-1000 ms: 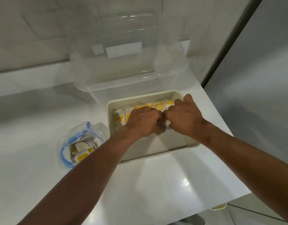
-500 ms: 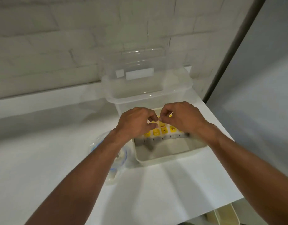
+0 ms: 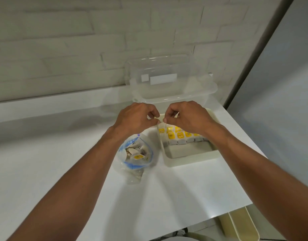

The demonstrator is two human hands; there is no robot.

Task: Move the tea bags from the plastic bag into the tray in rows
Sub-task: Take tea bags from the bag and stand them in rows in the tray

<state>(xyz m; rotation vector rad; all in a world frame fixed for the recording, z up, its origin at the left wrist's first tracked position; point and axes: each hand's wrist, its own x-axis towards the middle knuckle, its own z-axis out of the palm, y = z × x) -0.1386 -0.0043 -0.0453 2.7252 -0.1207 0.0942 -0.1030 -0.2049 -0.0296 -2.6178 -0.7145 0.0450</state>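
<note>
Up off the settled far row of tea bags (image 3: 180, 135) in the tray (image 3: 189, 161), left hand (image 3: 136, 119) and right hand (image 3: 186, 117) curled fingertip to fingertip above its far left corner, pinching something or nothing, cannot tell; next, probably back to the plastic bag (image 3: 136, 155) for more.

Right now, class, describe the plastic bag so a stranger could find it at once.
On the white counter, find the cream tray with neat yellow-tagged tea bags. Just left of it stands the plastic bag. Unlike the rigid clear box behind, it is soft, crumpled, blue-edged at its open mouth.
</note>
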